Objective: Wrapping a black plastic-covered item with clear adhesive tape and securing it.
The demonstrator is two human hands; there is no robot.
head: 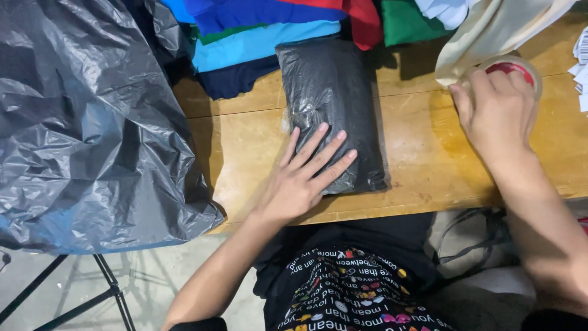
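Your left hand (pixel 303 178) lay flat, fingers spread, grip released, on a black plastic-wrapped parcel (pixel 334 104), glossy and crinkled, at the middle of the desk (pixel 422 159). Your right hand (pixel 499 113) clasped a tape roll (pixel 517 68) far right.

A big crumpled grey plastic bag (pixel 86 122) fills the left of the frame. Folded coloured garments (pixel 263 30) lie stacked at top centre, cream cloth (pixel 490 30) at upper right, on the wooden counter (pixel 422 153).
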